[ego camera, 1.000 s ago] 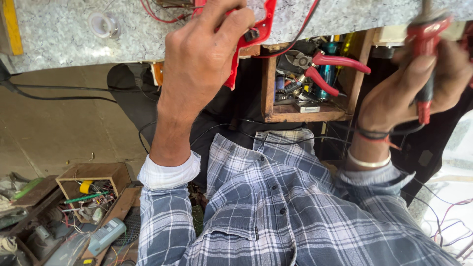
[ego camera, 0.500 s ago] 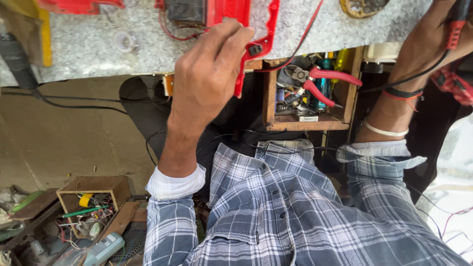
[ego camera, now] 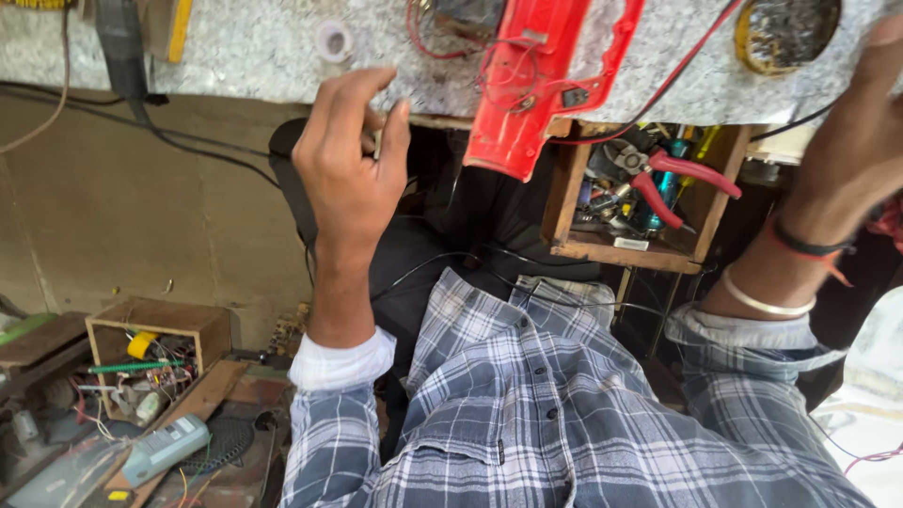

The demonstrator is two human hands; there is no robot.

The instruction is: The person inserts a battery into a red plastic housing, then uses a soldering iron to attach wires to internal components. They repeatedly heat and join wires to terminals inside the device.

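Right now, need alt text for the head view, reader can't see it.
Seen from above, a person in a plaid shirt raises the left hand, fingers loosely curled and empty, beside a red plastic casing with loose wires on a speckled workbench. The right hand reaches the bench's far edge; red-handled pliers sit in an open wooden drawer below.

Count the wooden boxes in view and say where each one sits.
2. One open wooden box hangs under the speckled worktop at right, holding red-handled pliers. The other wooden box sits on the floor at lower left, full of small parts. Others may be hidden outside the frame.
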